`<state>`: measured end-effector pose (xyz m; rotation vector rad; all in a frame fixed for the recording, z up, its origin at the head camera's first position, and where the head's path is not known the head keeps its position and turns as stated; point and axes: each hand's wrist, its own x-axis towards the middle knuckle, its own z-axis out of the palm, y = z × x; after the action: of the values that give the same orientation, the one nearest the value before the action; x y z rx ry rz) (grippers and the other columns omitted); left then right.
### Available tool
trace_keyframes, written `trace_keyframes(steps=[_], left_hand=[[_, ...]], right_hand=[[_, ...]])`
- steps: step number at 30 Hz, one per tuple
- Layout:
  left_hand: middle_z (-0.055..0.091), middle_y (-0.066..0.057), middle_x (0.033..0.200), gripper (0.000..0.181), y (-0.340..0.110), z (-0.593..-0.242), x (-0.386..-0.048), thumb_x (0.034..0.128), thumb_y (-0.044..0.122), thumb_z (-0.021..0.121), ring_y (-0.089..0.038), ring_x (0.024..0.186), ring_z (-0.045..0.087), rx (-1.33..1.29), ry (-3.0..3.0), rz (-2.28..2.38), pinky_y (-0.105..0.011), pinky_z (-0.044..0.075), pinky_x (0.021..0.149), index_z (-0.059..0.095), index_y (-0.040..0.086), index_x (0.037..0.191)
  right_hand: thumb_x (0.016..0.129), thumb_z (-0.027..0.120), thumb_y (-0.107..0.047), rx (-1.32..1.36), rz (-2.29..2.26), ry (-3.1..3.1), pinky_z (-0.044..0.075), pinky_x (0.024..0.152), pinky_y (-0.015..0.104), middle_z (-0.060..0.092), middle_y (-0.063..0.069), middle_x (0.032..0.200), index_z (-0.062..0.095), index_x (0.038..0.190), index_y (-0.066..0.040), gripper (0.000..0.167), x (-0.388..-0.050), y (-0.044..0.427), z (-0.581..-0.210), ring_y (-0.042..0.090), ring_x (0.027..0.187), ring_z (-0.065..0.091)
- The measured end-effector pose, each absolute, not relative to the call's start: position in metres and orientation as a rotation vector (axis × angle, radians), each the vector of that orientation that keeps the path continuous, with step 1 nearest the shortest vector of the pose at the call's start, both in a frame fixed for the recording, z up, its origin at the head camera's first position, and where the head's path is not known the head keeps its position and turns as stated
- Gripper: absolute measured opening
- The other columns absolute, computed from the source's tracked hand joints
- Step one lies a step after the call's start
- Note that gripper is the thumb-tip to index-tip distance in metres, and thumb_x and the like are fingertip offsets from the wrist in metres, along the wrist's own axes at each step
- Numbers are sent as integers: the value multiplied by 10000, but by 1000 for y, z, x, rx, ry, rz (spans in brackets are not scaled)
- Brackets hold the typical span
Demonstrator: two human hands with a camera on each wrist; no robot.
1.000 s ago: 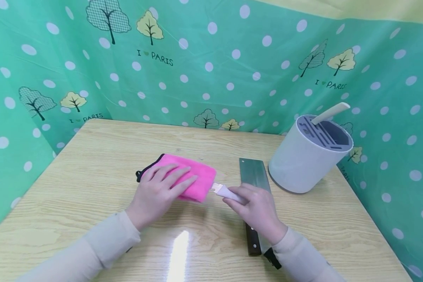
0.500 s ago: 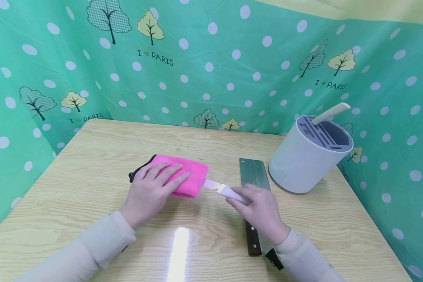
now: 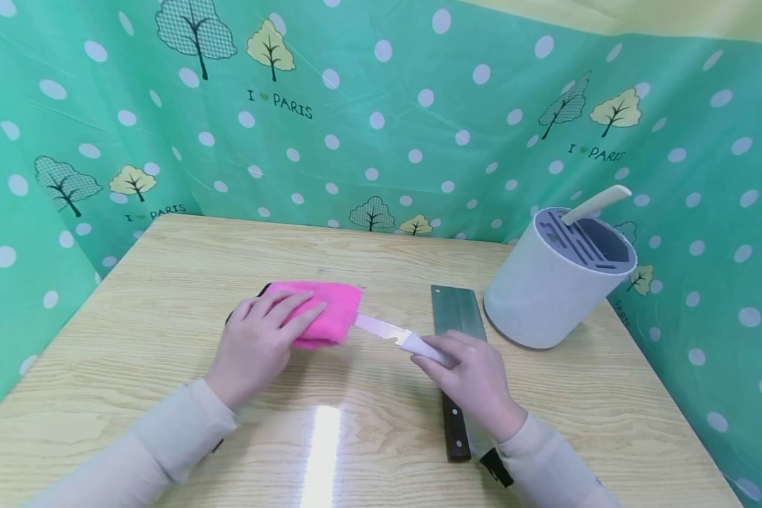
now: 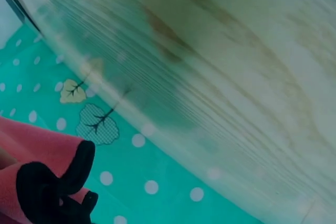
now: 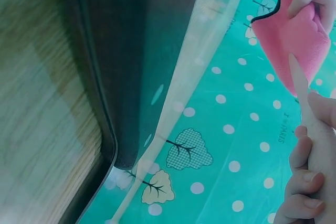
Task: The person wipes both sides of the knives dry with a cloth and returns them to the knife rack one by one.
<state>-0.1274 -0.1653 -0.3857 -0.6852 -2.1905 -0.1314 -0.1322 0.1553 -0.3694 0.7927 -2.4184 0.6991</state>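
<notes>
My left hand (image 3: 254, 349) grips a pink cloth (image 3: 331, 310) with black edging, its fingers spread over the top and the thumb out of sight. The cloth is folded around or over the end of a knife (image 3: 381, 328). That knife has a narrow pale blade and a white handle, held by my right hand (image 3: 473, 377) above the table. In the right wrist view the blade (image 5: 297, 74) reaches the cloth (image 5: 294, 40); how far it goes in I cannot tell. A cleaver (image 3: 460, 314) with a dark handle lies under my right hand.
A white cylindrical knife block (image 3: 540, 289) stands at the back right, one white handle (image 3: 597, 203) sticking out of its slots. The wooden table (image 3: 184, 282) ends at a green dotted curtain (image 3: 330, 162). Light glares off the table's front (image 3: 320, 451).
The left hand and cloth have slid left along the blade, and more of it shows between cloth and handle. My right hand has shifted slightly right. Cleaver and knife block have stayed put.
</notes>
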Motion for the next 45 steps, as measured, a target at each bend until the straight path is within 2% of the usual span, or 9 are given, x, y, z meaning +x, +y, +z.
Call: trace_keyframes(steps=[6, 11, 17, 23, 26, 33, 38, 40, 45], left_hand=[[703, -135, 1178, 619, -172, -387, -128, 726, 94, 848, -358, 997, 669, -658, -2243, -262, -485, 548, 713, 640, 133, 1308], [683, -166, 1186, 652, -174, -387, -125, 727, 21, 822, -324, 983, 670, -639, -2311, -358, -462, 580, 815, 588, 35, 1336], [666, -161, 1210, 601, -170, -387, -124, 723, -45, 701, -337, 1051, 650, -570, -2388, -534, -475, 552, 906, 563, -13, 1306], [655, -142, 1070, 338, -162, -385, -122, 894, 50, 649, -290, 960, 619, -265, -2580, -1077, -460, 537, 869, 566, -1, 1217], [653, -141, 1094, 310, -158, -383, -122, 941, 135, 638, -252, 928, 602, -97, -2629, -1336, -410, 521, 839, 533, 34, 1215], [578, -197, 1336, 611, -151, -382, -121, 958, 244, 646, -298, 1128, 621, 67, -2637, -1673, -454, 499, 993, 350, 52, 1458], [566, -222, 1336, 752, -145, -382, -123, 953, 303, 663, -299, 1116, 656, 115, -2535, -1965, -388, 556, 934, 235, 85, 1532], [587, -218, 1306, 749, -142, -382, -124, 951, 323, 663, -281, 1076, 677, 131, -2512, -2027, -358, 575, 886, 242, 96, 1527], [605, -210, 1306, 739, -137, -381, -124, 953, 384, 649, -268, 1067, 684, 166, -2498, -2103, -356, 578, 883, 265, 104, 1518]], right_hand=[[735, 867, -277, 771, 722, -2449, 360, 491, 155, 723, -33, 751, 793, 924, -95, 273, -131, 155, -367, 20, 566, 501], [748, 860, -266, 753, 752, -2448, 399, 524, 179, 728, -26, 771, 791, 931, -97, 258, -131, 154, -366, 43, 600, 534], [758, 854, -276, 749, 752, -2449, 398, 524, 180, 725, -26, 769, 791, 942, -101, 261, -132, 155, -367, 40, 599, 527], [766, 848, -280, 743, 764, -2459, 389, 520, 178, 723, -25, 770, 788, 958, -102, 268, -132, 154, -367, 36, 595, 513], [770, 845, -279, 737, 766, -2460, 382, 514, 176, 718, -21, 766, 784, 969, -96, 277, -133, 154, -367, 33, 589, 500], [766, 848, -274, 744, 772, -2447, 370, 508, 174, 708, -21, 758, 782, 963, -87, 280, -133, 151, -367, 41, 586, 491], [765, 850, -273, 740, 783, -2443, 368, 513, 174, 703, -27, 757, 783, 961, -91, 275, -133, 149, -367, 40, 590, 484], [766, 850, -273, 739, 790, -2445, 364, 514, 175, 698, -31, 752, 782, 962, -92, 275, -133, 148, -367, 37, 590, 475], [763, 852, -258, 751, 804, -2428, 358, 509, 173, 696, -31, 751, 778, 962, -85, 273, -133, 147, -367, 33, 584, 458]])
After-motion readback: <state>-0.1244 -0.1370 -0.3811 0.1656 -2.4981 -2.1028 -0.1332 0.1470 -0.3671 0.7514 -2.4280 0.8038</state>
